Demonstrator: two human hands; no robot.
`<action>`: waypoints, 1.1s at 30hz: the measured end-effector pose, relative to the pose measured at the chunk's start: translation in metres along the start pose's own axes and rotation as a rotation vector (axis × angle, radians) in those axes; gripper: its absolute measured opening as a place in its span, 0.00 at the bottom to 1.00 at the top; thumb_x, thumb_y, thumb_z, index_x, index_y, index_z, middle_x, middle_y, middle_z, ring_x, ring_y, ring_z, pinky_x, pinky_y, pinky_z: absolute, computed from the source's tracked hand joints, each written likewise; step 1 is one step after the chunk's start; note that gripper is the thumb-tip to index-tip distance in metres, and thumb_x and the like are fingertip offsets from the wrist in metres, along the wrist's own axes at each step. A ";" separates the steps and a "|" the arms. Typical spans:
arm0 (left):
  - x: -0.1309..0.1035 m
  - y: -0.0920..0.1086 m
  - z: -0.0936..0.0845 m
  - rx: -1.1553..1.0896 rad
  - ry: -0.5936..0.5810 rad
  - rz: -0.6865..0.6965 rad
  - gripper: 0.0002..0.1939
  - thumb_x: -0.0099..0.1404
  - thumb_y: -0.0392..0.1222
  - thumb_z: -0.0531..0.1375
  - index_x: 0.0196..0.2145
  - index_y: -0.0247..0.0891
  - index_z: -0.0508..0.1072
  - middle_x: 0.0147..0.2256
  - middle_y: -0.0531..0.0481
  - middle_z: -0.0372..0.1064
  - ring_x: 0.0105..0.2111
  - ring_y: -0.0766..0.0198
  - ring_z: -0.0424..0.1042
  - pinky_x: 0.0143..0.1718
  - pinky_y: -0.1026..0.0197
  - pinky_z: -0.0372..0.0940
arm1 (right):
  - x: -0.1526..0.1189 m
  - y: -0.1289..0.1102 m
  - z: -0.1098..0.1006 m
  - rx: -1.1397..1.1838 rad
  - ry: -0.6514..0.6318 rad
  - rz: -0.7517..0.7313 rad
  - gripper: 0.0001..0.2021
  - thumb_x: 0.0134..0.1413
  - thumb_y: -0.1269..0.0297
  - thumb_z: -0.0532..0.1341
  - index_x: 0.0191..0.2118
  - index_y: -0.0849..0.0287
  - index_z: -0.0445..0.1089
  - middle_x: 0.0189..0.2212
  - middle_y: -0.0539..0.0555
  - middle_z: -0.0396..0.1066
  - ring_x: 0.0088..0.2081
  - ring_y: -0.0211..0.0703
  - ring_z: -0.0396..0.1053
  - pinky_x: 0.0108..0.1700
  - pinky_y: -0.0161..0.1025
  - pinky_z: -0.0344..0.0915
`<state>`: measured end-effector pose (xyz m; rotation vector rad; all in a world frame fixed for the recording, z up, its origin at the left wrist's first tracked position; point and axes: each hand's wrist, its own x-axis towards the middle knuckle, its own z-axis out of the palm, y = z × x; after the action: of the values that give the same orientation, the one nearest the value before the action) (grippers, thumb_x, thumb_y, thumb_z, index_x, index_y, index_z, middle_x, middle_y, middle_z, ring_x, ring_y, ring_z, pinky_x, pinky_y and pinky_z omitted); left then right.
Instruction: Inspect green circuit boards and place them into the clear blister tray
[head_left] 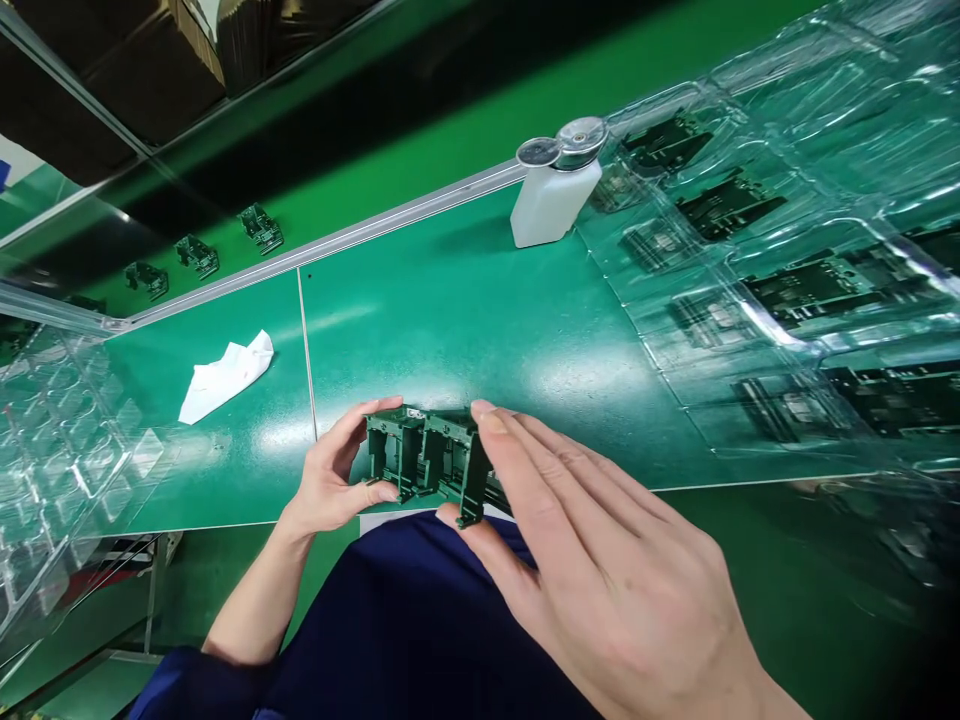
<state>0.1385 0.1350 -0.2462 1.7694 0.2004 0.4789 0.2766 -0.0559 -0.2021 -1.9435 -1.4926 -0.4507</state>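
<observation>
Near the front edge of the green bench, a dark green plastic frame part (426,450) with open bays is held between both hands. My left hand (334,470) grips its left end, thumb below and fingers on top. At the other end, my right hand (592,540) has its fingertips on the upper edge and its thumb underneath. The right fingers cover part of that end. Whether the part is one piece or two joined pieces I cannot tell.
A white pump bottle (555,200) stands at the back. Clear plastic trays (787,330) with dark green parts fill the right side; another clear tray (67,430) lies left. A crumpled white cloth (227,377) rests on the bench. Several small green parts (196,256) sit beyond the metal rail.
</observation>
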 end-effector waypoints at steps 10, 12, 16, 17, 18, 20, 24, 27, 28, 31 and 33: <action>0.001 0.002 0.006 -0.031 -0.051 -0.019 0.36 0.59 0.44 0.69 0.63 0.52 0.64 0.59 0.45 0.68 0.58 0.59 0.69 0.58 0.60 0.64 | 0.005 -0.002 -0.008 -0.064 -0.004 -0.027 0.20 0.63 0.69 0.60 0.55 0.78 0.66 0.51 0.68 0.72 0.50 0.56 0.74 0.50 0.48 0.76; 0.001 0.003 0.004 0.016 -0.043 0.017 0.36 0.60 0.45 0.68 0.64 0.50 0.64 0.58 0.43 0.69 0.57 0.58 0.69 0.57 0.58 0.65 | 0.005 -0.001 -0.008 -0.039 0.005 -0.021 0.20 0.62 0.70 0.60 0.56 0.78 0.66 0.51 0.69 0.72 0.51 0.57 0.73 0.50 0.49 0.76; 0.006 0.014 0.000 0.282 -0.007 0.223 0.40 0.58 0.48 0.69 0.65 0.46 0.62 0.56 0.40 0.70 0.57 0.54 0.68 0.58 0.51 0.65 | -0.002 0.006 0.003 0.195 0.050 0.067 0.27 0.59 0.74 0.62 0.63 0.72 0.60 0.55 0.66 0.70 0.56 0.55 0.70 0.58 0.49 0.72; 0.008 0.020 0.000 0.371 0.001 0.295 0.41 0.57 0.48 0.70 0.65 0.44 0.62 0.54 0.40 0.71 0.56 0.53 0.69 0.58 0.49 0.65 | -0.005 0.008 0.008 0.310 0.067 0.121 0.29 0.59 0.74 0.62 0.65 0.68 0.57 0.56 0.65 0.69 0.58 0.54 0.68 0.60 0.49 0.71; 0.010 0.027 0.000 0.453 0.008 0.367 0.42 0.56 0.47 0.71 0.65 0.42 0.62 0.53 0.39 0.72 0.55 0.52 0.70 0.57 0.48 0.65 | -0.010 0.010 0.014 0.446 0.088 0.180 0.32 0.59 0.73 0.62 0.67 0.63 0.55 0.58 0.63 0.68 0.59 0.53 0.67 0.61 0.48 0.70; 0.015 0.042 0.003 0.575 0.022 0.484 0.43 0.54 0.47 0.72 0.64 0.36 0.63 0.49 0.39 0.73 0.51 0.51 0.72 0.53 0.48 0.68 | -0.019 0.014 0.026 0.747 0.120 0.298 0.34 0.60 0.72 0.62 0.69 0.55 0.52 0.61 0.59 0.65 0.62 0.49 0.64 0.63 0.47 0.67; 0.021 0.067 0.012 0.675 -0.024 0.518 0.46 0.53 0.48 0.72 0.65 0.32 0.62 0.46 0.37 0.73 0.49 0.51 0.72 0.49 0.51 0.70 | -0.033 0.014 0.043 1.174 0.174 0.434 0.34 0.60 0.73 0.62 0.68 0.47 0.53 0.63 0.54 0.62 0.64 0.42 0.61 0.66 0.42 0.62; 0.022 0.072 0.014 0.693 -0.064 0.495 0.46 0.54 0.47 0.72 0.65 0.33 0.62 0.47 0.36 0.73 0.51 0.50 0.72 0.51 0.50 0.70 | -0.038 0.009 0.044 1.226 0.213 0.476 0.34 0.59 0.75 0.63 0.67 0.45 0.55 0.63 0.53 0.62 0.64 0.40 0.61 0.66 0.42 0.61; 0.022 0.071 0.014 0.693 -0.069 0.487 0.45 0.54 0.46 0.72 0.65 0.33 0.62 0.48 0.36 0.73 0.51 0.50 0.71 0.52 0.49 0.70 | -0.038 0.008 0.043 1.209 0.224 0.479 0.35 0.58 0.76 0.63 0.67 0.45 0.55 0.63 0.53 0.62 0.64 0.40 0.61 0.66 0.42 0.61; 0.021 0.066 0.013 0.687 -0.081 0.457 0.43 0.56 0.43 0.71 0.65 0.34 0.61 0.50 0.36 0.72 0.53 0.49 0.71 0.54 0.48 0.69 | -0.039 0.005 0.036 1.078 0.237 0.476 0.37 0.56 0.77 0.64 0.68 0.46 0.55 0.62 0.52 0.63 0.64 0.40 0.61 0.67 0.39 0.59; 0.020 0.062 0.013 0.668 -0.077 0.452 0.42 0.56 0.41 0.71 0.65 0.34 0.61 0.52 0.35 0.71 0.55 0.49 0.70 0.56 0.46 0.68 | -0.039 0.005 0.033 0.973 0.243 0.480 0.38 0.55 0.78 0.64 0.68 0.47 0.55 0.62 0.53 0.63 0.63 0.41 0.61 0.67 0.40 0.60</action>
<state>0.1546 0.1153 -0.1846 2.5022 -0.1179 0.7195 0.2659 -0.0625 -0.2518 -1.3053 -0.7885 0.2301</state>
